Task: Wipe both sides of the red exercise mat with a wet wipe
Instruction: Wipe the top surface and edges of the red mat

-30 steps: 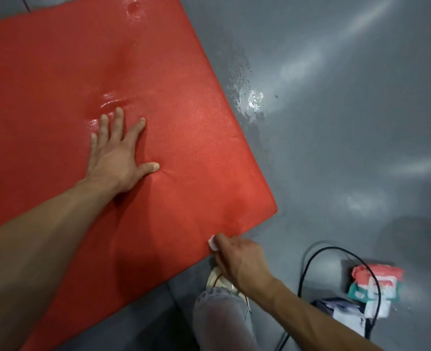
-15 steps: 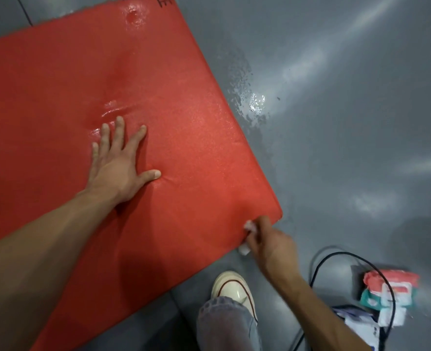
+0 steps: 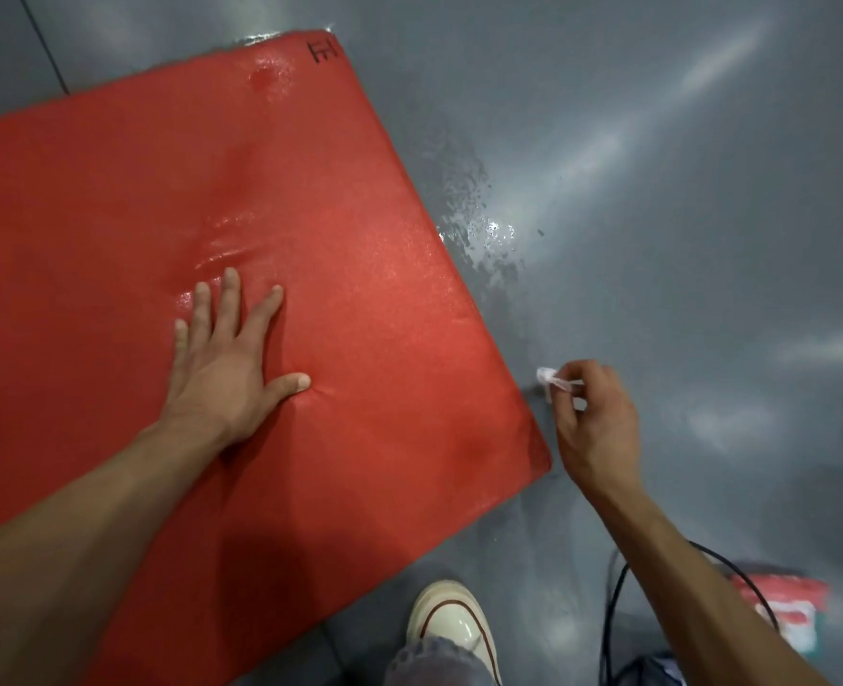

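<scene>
My right hand [image 3: 595,428] has left the near edge of the red exercise mat [image 3: 112,230] and rounded its near right corner; it now sits just beside the mat's right edge, over the grey floor [image 3: 681,200], pinching the crumpled wet wipe [image 3: 553,381]. I judge the edge pass finished and the right side next. My left hand [image 3: 226,358] stays flat on the mat, fingers spread, pinning it. A black mark at the mat's far corner is unreadable; the wipes pack [image 3: 785,611], right of the mat, is too blurred.
</scene>
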{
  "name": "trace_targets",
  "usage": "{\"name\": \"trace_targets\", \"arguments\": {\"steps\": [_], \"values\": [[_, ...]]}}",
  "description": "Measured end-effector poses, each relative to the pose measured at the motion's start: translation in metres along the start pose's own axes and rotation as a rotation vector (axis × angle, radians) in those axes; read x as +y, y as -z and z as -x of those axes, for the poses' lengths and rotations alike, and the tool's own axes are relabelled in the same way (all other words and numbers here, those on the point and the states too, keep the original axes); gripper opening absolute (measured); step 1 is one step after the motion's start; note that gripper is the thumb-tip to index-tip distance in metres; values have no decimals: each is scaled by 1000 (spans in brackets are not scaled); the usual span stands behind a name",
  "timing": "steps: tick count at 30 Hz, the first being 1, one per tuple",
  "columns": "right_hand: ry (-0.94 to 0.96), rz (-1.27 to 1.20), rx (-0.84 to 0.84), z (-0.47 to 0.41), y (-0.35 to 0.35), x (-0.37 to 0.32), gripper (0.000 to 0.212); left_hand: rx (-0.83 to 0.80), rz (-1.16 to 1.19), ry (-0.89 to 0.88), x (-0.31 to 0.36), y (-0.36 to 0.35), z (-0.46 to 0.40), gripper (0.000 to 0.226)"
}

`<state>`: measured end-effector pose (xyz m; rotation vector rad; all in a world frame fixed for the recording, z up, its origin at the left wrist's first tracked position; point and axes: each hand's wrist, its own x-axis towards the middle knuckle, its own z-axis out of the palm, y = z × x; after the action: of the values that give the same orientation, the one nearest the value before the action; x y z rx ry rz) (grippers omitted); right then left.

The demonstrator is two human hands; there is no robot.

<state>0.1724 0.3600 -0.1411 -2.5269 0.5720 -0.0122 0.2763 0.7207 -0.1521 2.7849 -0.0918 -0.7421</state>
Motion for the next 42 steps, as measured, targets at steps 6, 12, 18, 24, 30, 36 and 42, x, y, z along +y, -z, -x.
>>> {"name": "trace_targets", "arguments": {"steps": [6,12,18,24,30,36,42], "values": [[-178,-221,17,-1,-42,-35,12,29,18,-34,-1,-4,4,103],[113,-246,36,-105,-86,-106,5,45,28,-51,-5,-6,4,101],[187,-238,-93,-89,-65,-94,7,99,-85,-98,-6,5,4,86],[224,-276,-14,-153,-99,-142,8,434,-110,-5,-65,35,-56,66],[344,-162,-33,-203,-115,-180,12,469,-89,7,-84,19,-65,66],[421,-90,28,-216,-123,-194,8,511,-67,-8,-89,19,-69,65],[571,43,-2,-282,-145,-236,15,542,-65,-20,-91,19,-70,63]]}}
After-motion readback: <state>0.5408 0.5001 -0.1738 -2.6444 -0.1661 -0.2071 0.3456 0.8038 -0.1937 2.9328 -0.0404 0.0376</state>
